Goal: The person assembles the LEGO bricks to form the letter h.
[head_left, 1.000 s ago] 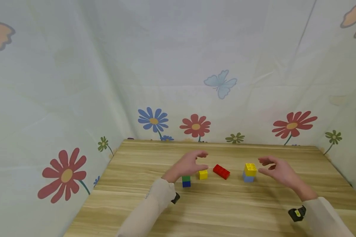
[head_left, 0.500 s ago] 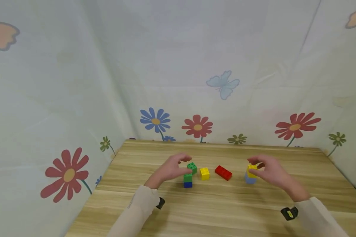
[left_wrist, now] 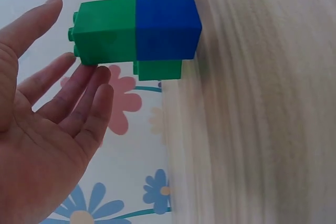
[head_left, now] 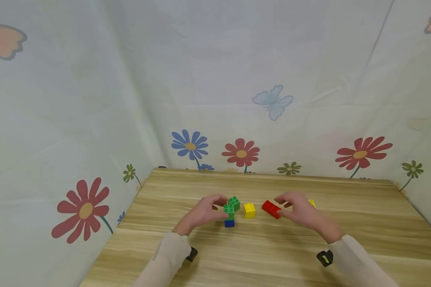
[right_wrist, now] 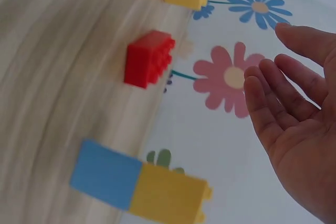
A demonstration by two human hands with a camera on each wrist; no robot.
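My left hand (head_left: 202, 212) is beside a stack of a green toy brick (left_wrist: 105, 31) on a dark blue brick (left_wrist: 168, 29). Its fingers are loosely bent; in the left wrist view the thumb stands apart from the stack and the fingertips lie close to the green brick. A second green brick (head_left: 234, 202) sits just behind. My right hand (head_left: 302, 211) hovers by the right end of a long red brick (head_left: 271, 209), thumb and fingers spread, holding nothing. It mostly hides a yellow brick (right_wrist: 168, 192) stacked on a light blue one (right_wrist: 105, 174) in the head view.
A single yellow brick (head_left: 249, 210) stands between the green bricks and the red one. All rest on a wood-grain table (head_left: 244, 255). A pale cloth (head_left: 208, 79) printed with flowers and butterflies rises behind the table and along its left side.
The right hand has moved left, from beside the yellow and light blue stack to the red brick. The left hand has drawn back left and lowered to the green and blue stack.
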